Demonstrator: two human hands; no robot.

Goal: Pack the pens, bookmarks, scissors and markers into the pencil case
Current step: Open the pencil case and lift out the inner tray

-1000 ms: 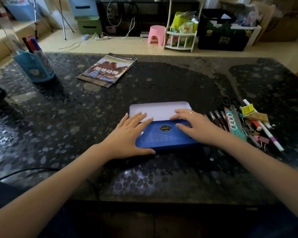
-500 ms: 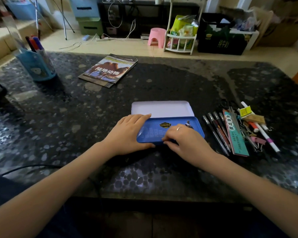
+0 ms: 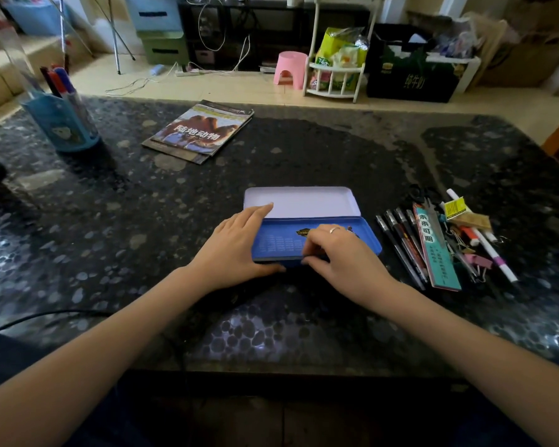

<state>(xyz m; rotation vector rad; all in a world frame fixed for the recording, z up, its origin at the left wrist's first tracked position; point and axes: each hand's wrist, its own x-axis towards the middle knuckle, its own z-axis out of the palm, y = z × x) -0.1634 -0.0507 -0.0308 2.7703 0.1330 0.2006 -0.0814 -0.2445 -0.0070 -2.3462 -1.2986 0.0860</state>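
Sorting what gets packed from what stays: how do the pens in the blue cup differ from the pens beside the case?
The pens in the blue cup stand upright at the table's far left, out of the hands' way; the pens beside the case lie flat, side by side, right of the pencil case. The cup pens show red and blue caps; the loose ones look dark. Both groups sit on the dark table.

Pencil case (image 3: 304, 217) centre of table (image 3: 304, 150); pens (image 3: 400, 243), bookmark (image 3: 433, 250), scissors (image 3: 425, 196), markers (image 3: 484, 243) just right; magazine (image 3: 200, 130) far behind; pen holder (image 3: 62, 124) far left.
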